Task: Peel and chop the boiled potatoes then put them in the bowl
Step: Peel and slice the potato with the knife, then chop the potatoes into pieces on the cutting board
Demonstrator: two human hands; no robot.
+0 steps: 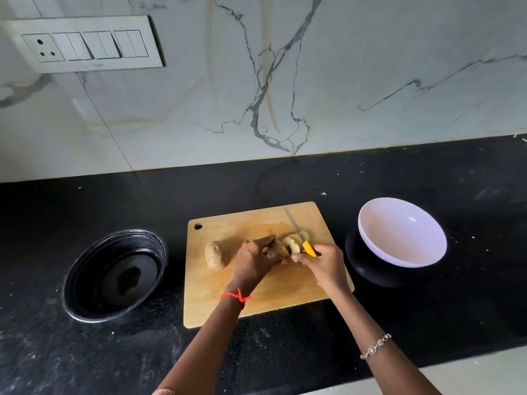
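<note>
R hand [322, 263] curled round yellow-handled knife [309, 248], blade laid over cut slices [295, 241]. L hand [255, 259] clamped on part-cut potato [278, 249], fingertips tucked, prob. to be kept off the edge. Whole unpeeled potato [216, 255] parked just left on wooden chopping board [256, 303]. White bowl [402, 232] placed near board's right edge, empty, short transfer expected. Black pan [114, 275] well apart, left. Open board toward near edge.

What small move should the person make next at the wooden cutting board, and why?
Probably one more cut. The right hand grips the yellow-handled knife beside the pale potato slices, while the left hand holds the uncut brown potato piece. The round white bowl is empty, so transferring seems premature.
</note>
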